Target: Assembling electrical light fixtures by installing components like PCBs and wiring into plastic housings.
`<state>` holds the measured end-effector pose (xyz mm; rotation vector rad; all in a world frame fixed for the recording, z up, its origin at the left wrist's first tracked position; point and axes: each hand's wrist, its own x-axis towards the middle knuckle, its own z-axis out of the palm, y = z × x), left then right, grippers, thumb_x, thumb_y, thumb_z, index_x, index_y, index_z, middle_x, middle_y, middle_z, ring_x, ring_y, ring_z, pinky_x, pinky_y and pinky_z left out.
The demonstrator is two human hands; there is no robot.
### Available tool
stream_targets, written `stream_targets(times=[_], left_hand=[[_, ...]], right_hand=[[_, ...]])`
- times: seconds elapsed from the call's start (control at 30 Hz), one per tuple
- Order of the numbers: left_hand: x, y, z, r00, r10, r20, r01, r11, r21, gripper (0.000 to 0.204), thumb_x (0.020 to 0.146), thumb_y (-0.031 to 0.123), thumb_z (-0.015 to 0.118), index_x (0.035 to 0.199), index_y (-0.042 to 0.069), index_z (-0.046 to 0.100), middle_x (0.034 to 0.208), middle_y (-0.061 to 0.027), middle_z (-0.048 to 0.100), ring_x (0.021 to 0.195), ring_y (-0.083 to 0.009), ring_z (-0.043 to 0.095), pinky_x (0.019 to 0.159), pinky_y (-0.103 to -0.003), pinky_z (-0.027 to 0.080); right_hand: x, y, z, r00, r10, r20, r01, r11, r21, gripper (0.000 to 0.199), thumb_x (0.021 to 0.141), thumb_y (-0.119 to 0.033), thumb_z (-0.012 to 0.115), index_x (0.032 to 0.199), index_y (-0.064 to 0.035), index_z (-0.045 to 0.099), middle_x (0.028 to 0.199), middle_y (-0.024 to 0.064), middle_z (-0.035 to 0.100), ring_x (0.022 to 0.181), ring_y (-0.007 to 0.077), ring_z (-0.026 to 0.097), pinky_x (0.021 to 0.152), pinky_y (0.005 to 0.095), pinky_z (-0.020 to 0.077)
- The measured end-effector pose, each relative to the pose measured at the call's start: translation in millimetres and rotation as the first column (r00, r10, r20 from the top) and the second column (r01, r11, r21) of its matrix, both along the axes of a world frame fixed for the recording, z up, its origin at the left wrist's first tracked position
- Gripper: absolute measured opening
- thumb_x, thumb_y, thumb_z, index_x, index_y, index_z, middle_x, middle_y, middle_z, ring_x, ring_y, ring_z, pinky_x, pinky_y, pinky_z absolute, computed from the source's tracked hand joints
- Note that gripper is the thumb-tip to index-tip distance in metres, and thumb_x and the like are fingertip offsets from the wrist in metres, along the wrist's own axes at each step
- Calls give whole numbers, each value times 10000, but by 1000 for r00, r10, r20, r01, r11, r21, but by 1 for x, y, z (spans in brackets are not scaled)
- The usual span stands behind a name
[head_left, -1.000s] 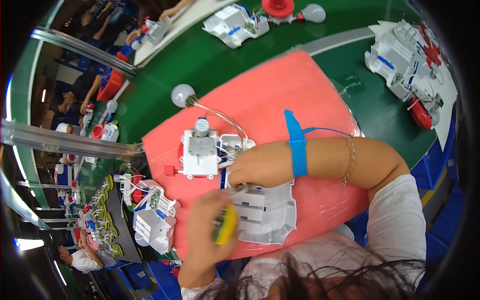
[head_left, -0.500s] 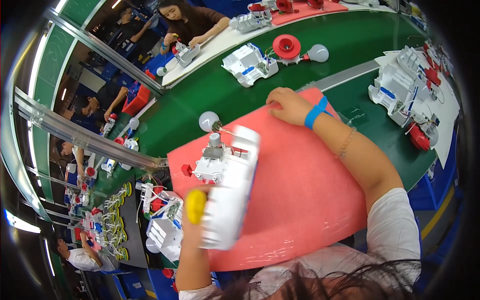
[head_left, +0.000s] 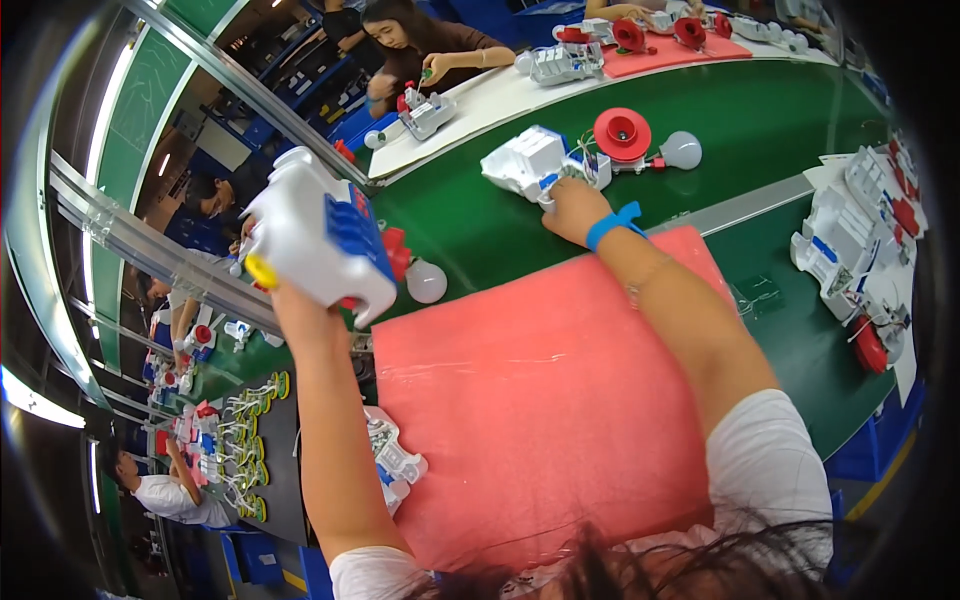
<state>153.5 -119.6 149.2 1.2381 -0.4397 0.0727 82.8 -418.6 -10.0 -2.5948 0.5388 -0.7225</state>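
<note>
Holding a white plastic assembly with blue panel (head_left: 322, 240) raised at about 10 o'clock, left hand (head_left: 290, 292) is mostly hidden behind it, so the actual grip is hard to make out; yellow piece (head_left: 261, 271) sits at its lower left edge. A red part and a white bulb (head_left: 426, 281) show just beside the assembly at 3 o'clock of it. Right hand (head_left: 572, 208), blue wristband (head_left: 612, 224), reaches to 12 o'clock and closes fingers on another white unit (head_left: 530, 163) lying on the green belt (head_left: 760, 110). Red round cap (head_left: 622, 133) and a second bulb (head_left: 682, 150) lie just right of that unit, close to the hand. Pink foam mat (head_left: 520, 400) between both forearms is bare. More white units (head_left: 850, 250) stacked at 3 o'clock, partly cut by the dark rim. Small white parts (head_left: 395, 465) at the mat's left edge, half hidden by the left forearm. Metal rail (head_left: 150, 250) crosses at 9 o'clock. Other people work at the far bench, 12 o'clock. Hair blocks the bottom edge.
</note>
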Motion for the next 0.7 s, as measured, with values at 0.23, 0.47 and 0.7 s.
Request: stream_targets(times=[0.23,0.47,0.7], left_hand=[[61,-79,-55,893,268,361,-390,862,325,542,697,211,662,1085,-71,410,984,-187,503,877,-232,515,796,-323,412],[19,-160,-81,880,131,456,-408,701,585,769,642,353,698,1153,-115,366,1130,-299,423,1065,-410,423,934,-409,341],[5,-195,-121,805,-147,574,-347,668,659,890,647,374,718,1297,-22,256,1337,-281,177,1228,-438,207,1010,-470,234]], right_hand=[[-132,8,67,924,272,269,-331,921,206,214,717,-163,594,830,12,544,813,194,571,723,337,557,651,382,448],[-288,71,53,817,542,200,-571,808,145,324,686,-93,658,978,-17,539,1013,150,555,953,321,544,828,370,445],[-337,109,18,759,646,78,-649,745,155,302,686,-70,661,959,-17,541,1058,116,543,1079,300,508,870,370,447]])
